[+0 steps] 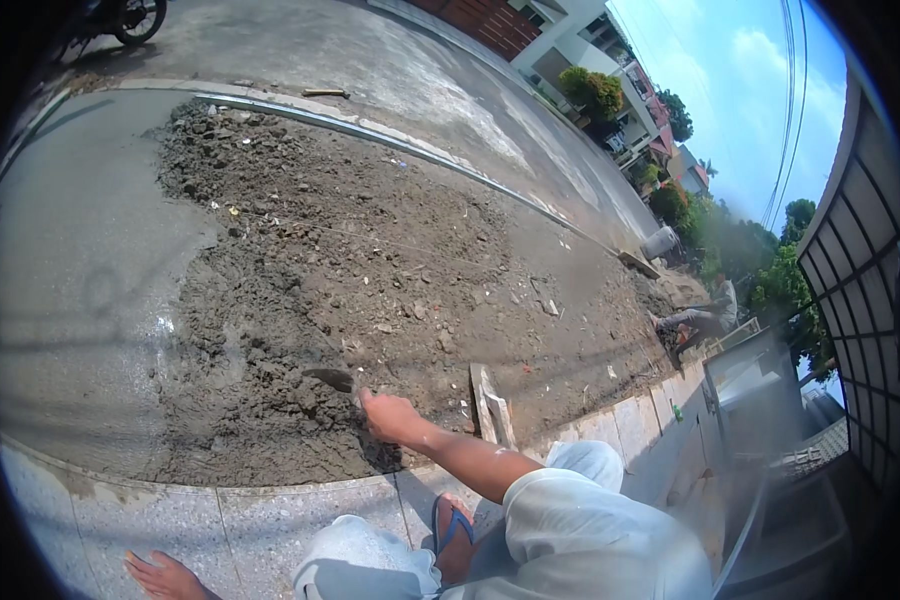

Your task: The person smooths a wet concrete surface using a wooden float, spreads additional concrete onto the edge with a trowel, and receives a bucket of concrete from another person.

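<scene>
My right hand (394, 416) is closed round the handle of a trowel. The trowel's dark blade (330, 379) points left, against the rough wet mortar (270, 400). Smooth grey wet concrete (80, 260) spreads to the left of that lumpy mortar. At the lower left, my left hand (162, 577) shows only in part, over the pale tiles (160, 520). Its fingers are apart, with nothing in them; whether it rests on the tile I cannot tell. A foot in a blue flip-flop (455, 525) stands on the tiles between my knees.
Bare soil with stones (440, 290) lies right of the mortar, with a wooden board (492, 405) near the tile edge. A long straight edging strip (370, 135) borders the road. Farther right, another person (710, 310) crouches near a bucket (660, 242). A motorcycle wheel (140, 20) shows top left.
</scene>
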Tool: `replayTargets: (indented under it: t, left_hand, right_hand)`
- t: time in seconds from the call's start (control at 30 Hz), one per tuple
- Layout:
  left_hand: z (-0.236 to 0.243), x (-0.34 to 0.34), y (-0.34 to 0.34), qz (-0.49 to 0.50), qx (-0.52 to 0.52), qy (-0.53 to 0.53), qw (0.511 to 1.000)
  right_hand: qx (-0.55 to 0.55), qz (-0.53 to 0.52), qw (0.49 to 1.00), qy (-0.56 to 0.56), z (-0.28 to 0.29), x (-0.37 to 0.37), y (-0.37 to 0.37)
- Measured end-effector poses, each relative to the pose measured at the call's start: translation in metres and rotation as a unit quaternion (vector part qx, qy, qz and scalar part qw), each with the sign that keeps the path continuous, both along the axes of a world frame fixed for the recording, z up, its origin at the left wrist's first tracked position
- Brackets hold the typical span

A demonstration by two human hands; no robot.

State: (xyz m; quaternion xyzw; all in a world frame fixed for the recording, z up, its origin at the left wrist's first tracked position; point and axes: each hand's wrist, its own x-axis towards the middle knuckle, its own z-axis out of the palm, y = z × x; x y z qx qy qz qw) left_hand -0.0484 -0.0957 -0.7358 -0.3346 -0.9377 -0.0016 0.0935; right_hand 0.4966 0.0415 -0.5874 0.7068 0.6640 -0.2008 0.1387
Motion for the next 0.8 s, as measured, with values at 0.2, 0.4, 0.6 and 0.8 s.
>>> replayTargets:
  t: [0.2,0.4,0.6,0.8]
  left_hand:
    - [0.026,0.015,0.002,0.015,0.01,-0.043,0.999]
    - [0.037,0.019,0.009,0.011,0.03,-0.047,0.998]
    - [0.039,0.019,0.01,0.011,0.021,-0.05,0.998]
    - [0.04,0.018,0.011,0.007,0.027,-0.038,0.999]
  right_hand:
    - [0.105,-0.144,0.983,-0.033,0.013,0.006,0.077]
    - [-0.052,-0.03,0.995,0.075,-0.025,-0.052,0.053]
    - [-0.113,0.053,0.986,0.108,0.008,-0.038,0.01]
    - [-0.026,0.022,0.996,0.08,0.024,-0.044,0.1]
